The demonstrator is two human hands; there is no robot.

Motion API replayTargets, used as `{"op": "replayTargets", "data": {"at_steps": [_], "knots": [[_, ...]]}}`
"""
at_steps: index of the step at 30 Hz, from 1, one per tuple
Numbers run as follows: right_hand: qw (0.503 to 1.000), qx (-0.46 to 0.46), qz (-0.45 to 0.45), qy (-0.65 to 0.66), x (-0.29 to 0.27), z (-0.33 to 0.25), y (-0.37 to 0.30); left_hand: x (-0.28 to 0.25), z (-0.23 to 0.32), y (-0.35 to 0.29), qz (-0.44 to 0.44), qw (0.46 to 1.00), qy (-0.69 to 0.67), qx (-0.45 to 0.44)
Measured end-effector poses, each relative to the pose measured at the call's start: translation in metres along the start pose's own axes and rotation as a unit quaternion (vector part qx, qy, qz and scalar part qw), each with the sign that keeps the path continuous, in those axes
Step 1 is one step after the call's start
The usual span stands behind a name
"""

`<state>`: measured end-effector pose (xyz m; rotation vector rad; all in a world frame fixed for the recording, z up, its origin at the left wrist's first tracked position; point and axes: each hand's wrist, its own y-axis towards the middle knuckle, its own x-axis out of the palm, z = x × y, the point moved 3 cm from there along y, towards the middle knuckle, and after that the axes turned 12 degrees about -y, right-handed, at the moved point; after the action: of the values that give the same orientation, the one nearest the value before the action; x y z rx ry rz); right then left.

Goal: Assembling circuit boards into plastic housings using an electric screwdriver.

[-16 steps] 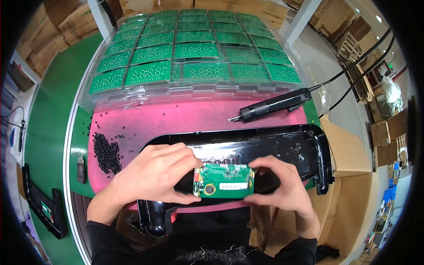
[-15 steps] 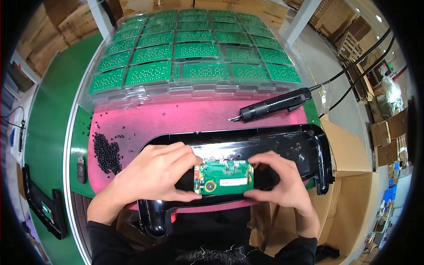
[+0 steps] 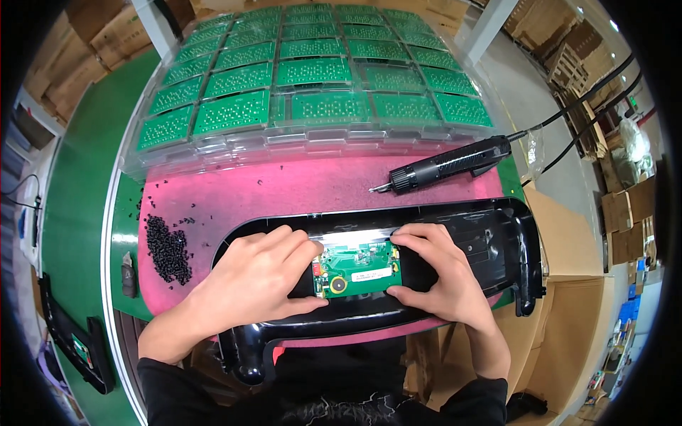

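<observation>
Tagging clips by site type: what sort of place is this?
Most likely an electronics assembly bench in a factory or warehouse. Clear trays of green circuit boards fill the back, an electric screwdriver lies on the pink mat, and both hands hold a small green board in a black plastic housing.

green circuit board (image 3: 357, 267) lowered flatter into black housing (image 3: 490, 234)

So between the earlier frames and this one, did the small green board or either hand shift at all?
Barely. The small green circuit board sits about level in the black plastic housing, where earlier it tilted slightly. The left hand and right hand stay pinched on its two ends. The electric screwdriver, the pile of black screws and the trays of green boards have not moved.
</observation>
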<state>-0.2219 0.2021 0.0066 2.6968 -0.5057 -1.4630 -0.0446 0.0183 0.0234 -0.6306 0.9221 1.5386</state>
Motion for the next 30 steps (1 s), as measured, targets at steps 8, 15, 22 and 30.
{"op": "replayTargets", "data": {"at_steps": [8, 15, 22, 30], "knots": [[1.0, 0.008, -0.003, -0.007, 0.0, 0.001, -0.001, 0.001, 0.002, 0.001, -0.012, 1.0, 0.023, -0.002], [1.0, 0.002, -0.007, -0.006, 0.0, 0.0, -0.001, 0.0, 0.002, -0.001, -0.019, 1.0, 0.015, -0.017], [0.999, 0.005, -0.019, -0.029, 0.001, -0.004, 0.003, -0.002, -0.001, -0.003, -0.027, 0.999, 0.012, -0.03], [0.998, 0.029, -0.011, -0.049, -0.002, -0.01, -0.001, 0.009, -0.006, -0.008, -0.024, 1.0, 0.014, 0.011]]}}
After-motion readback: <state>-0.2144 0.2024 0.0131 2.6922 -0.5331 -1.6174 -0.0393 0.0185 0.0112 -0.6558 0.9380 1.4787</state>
